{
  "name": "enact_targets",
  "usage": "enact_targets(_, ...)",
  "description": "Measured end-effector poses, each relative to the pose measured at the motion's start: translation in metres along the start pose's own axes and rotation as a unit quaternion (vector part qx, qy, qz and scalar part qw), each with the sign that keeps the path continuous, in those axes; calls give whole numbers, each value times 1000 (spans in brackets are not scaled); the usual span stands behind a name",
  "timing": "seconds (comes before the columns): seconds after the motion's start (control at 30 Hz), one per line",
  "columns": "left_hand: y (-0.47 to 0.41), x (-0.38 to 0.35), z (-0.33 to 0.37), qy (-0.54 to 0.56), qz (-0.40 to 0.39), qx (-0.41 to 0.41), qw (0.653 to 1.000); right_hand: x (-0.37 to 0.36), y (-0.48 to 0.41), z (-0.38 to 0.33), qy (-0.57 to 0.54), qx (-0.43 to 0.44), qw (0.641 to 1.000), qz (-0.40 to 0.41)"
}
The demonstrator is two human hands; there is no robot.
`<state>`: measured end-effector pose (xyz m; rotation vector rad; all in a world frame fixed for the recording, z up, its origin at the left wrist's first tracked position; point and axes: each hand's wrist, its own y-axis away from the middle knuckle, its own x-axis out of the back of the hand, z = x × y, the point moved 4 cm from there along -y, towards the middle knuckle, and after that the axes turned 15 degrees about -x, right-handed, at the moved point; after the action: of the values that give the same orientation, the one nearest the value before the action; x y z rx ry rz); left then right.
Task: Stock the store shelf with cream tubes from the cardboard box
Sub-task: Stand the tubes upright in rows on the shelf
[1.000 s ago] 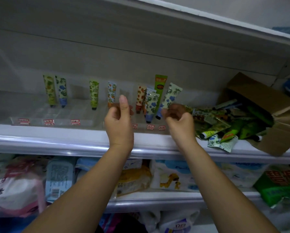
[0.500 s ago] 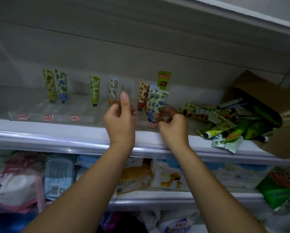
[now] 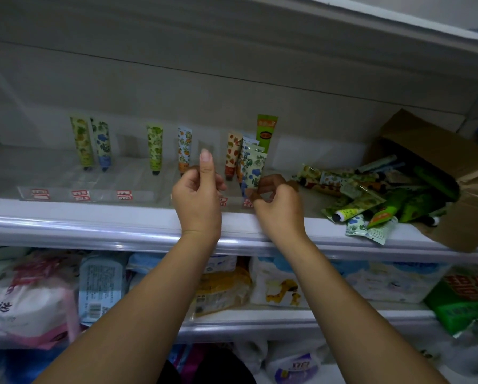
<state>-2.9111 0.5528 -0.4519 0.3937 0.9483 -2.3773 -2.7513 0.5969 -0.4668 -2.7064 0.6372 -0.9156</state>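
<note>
— Tube [image 3: 253, 173], where?
— Upright near the shelf's [image 3: 93, 225] front edge, middle; the right hand [image 3: 279, 206] pinches its base.
— Left hand [image 3: 197, 195]?
— Just beside, forefinger raised; whether it grips anything, I can't tell. Cardboard box [image 3: 440, 151] lies at the right end.

Retail shop. Evidence: tiered white shelf [image 3: 99, 217] with red price labels [image 3: 80, 195] along its front, upright cream tubes [image 3: 155, 146], packaged goods [image 3: 102, 284] below, opened cardboard box [image 3: 437, 151] of stock.
</note>
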Motion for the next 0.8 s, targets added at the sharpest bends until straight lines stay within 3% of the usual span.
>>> enact_targets(0.3,2,-3,-1,-27,-54,-12,998,5,6,-6,22,4,1000,1)
enact_targets(0.47,2,-5,-1,-37,-76,-8,996,19,16,-12,-112,-11,993,26)
enact_targets(0.57,4,-11,0,-65,-139,-38,987,47,18,-21,-170,10,982,80)
enact_targets(0.7,12,-21,-3,-126,-288,-100,944,102,-1,-3,-136,-10,979,150)
enact_targets(0.8,24,-38,-1,-246,-435,-194,844,150,-16,33,-97,-64,975,190)
